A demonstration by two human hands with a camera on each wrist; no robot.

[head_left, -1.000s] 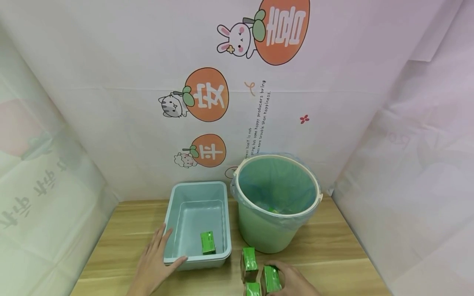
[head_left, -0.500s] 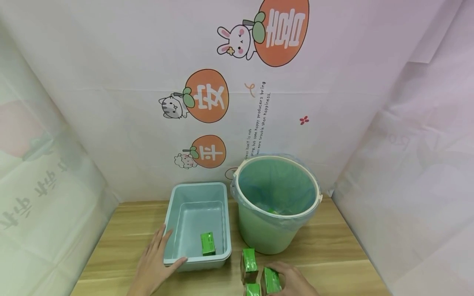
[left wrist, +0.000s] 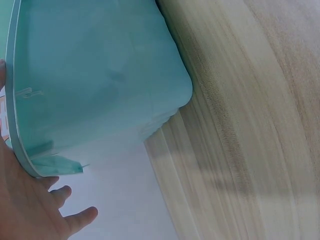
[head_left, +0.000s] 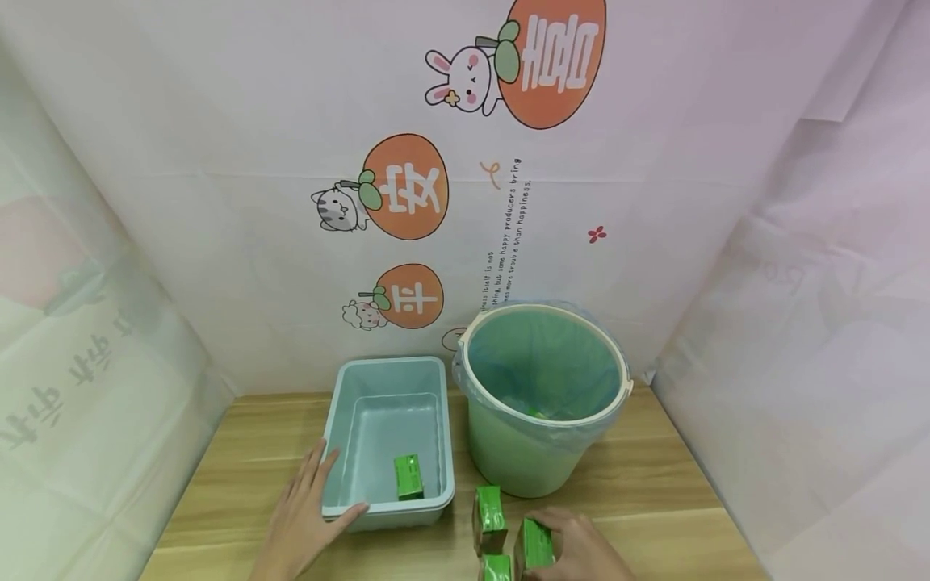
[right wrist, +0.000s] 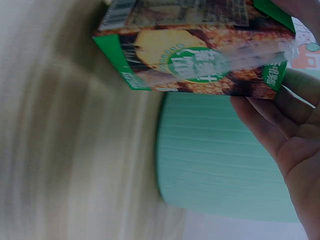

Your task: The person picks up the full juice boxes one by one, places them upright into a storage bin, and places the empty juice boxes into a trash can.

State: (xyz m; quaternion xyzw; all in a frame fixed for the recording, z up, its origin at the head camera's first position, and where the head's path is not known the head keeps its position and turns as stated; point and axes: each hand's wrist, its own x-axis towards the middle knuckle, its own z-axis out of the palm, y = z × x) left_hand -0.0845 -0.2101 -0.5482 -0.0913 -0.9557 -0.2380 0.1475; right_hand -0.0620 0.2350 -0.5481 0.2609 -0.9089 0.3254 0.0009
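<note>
Holding green-topped drink carton in right hand, btwn thumb and fingers; cut off at btm edge of head view, so can't tell whether touching table or just above it

On face turned to right wrist cam: pineapple picture, green oval w/ white Chinese characters, too blurred to read for sure, clear-wrapped straw across it, plus part of barcode at top, digits n/r

Just left of right hand: second carton and, nearer the btm, third carton, mostly out of frame; no wording legible on either

Resting left hand at rim of pale blue tub, w/ fingers straight and spread, partly hidden behind rim in left wrist view

In tub, to right of left hand: fourth carton, w/ print too small to read

Fwd of right hand: green bucket w/ bluish see-through liner; inside, half hidden by near rim, smth green, can't ID

Well beyond both hands: printed cloth, w/ 喜, 安, 平 sideways on orange prints, and Eng text incl "happy producers bring" and "more trouble than happiness", partly blocked by bucket
</note>
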